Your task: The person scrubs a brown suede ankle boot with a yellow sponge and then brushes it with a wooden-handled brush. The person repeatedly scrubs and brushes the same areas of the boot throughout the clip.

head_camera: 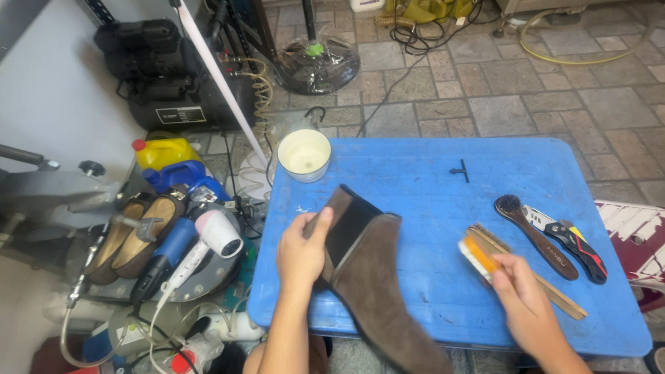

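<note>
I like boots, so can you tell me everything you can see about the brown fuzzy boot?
The brown suede ankle boot has a dark stretchy panel in its side and a pointed toe. It lies tilted across the near edge of the blue plastic table, opening toward the far side, toe toward the person and hanging past the edge. The left hand grips its upper end at the opening. The right hand, apart from the boot, holds an orange-bristled wooden brush.
</note>
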